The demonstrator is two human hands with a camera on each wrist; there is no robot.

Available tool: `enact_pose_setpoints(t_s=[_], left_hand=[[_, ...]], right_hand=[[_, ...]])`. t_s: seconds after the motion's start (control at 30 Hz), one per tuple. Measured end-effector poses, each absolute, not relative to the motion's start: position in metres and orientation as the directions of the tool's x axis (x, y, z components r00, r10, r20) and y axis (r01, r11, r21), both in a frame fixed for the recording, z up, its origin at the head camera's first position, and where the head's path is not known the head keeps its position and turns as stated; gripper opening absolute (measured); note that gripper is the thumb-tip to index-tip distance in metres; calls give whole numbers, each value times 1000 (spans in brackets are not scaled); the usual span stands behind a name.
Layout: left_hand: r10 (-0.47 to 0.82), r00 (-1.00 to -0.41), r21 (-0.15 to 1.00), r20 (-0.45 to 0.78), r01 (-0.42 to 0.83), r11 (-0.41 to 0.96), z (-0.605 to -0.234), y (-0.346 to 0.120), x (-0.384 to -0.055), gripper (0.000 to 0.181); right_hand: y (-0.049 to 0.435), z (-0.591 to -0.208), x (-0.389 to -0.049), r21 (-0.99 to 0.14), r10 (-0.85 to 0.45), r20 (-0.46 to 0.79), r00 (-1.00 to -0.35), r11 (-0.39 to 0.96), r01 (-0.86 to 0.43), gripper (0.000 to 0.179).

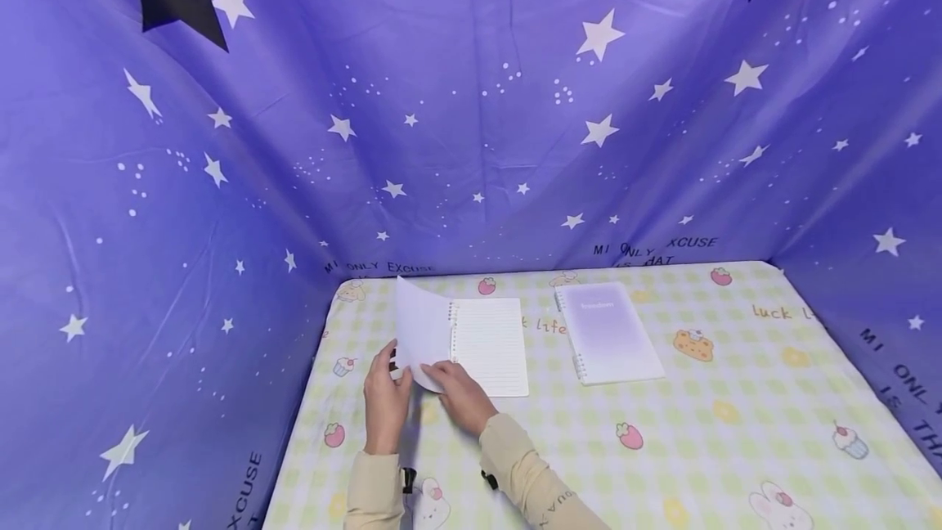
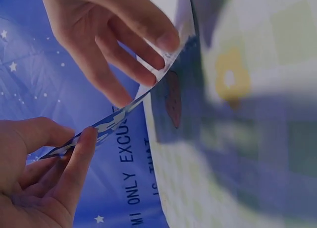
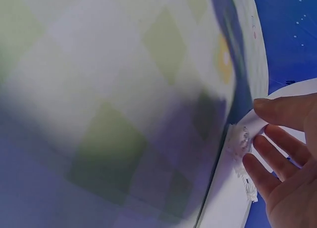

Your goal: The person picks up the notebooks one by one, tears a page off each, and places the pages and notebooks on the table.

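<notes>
A spiral notebook (image 1: 489, 350) lies open on the table, its lined page facing up on the right. Its front cover (image 1: 424, 334) stands raised and curved to the left of the rings, pale inside, with a blue-and-white pattern outside. My left hand (image 1: 386, 399) pinches the cover's outer left edge between thumb and fingers. At the cover's lower edge, near the rings, my right hand (image 1: 464, 399) holds it with the thumb on one face and fingers along the other. In the left wrist view both hands grip the same bent cover (image 2: 116, 120).
A closed purple spiral notebook (image 1: 611, 342) lies to the right of the open one. A checked cloth with printed strawberries and bears covers the table (image 1: 559, 464). Purple star-printed curtains (image 1: 471, 145) stand around its back and sides.
</notes>
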State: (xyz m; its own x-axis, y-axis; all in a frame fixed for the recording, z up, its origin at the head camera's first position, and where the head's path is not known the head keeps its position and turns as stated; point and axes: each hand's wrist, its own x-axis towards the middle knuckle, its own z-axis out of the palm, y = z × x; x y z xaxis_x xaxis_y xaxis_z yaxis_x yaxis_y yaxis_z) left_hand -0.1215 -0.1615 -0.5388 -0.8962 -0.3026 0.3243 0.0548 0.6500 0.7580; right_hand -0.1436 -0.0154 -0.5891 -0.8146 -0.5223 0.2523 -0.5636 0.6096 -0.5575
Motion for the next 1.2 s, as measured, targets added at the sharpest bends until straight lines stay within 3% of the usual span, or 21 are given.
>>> enact_pose_setpoints(t_s=[0.7,1.2], left_hand=[[-392,-886,707,249,-110,698,-580,-189,-121,48],[-330,-923,657,198,-125,743,-597,-200,-131,49]], right_hand=[[-18,-601,-141,-330,-576,174,-799,730,-598,39],[-20,-599,-141,-247,-588,149,-795,756,-606,32]])
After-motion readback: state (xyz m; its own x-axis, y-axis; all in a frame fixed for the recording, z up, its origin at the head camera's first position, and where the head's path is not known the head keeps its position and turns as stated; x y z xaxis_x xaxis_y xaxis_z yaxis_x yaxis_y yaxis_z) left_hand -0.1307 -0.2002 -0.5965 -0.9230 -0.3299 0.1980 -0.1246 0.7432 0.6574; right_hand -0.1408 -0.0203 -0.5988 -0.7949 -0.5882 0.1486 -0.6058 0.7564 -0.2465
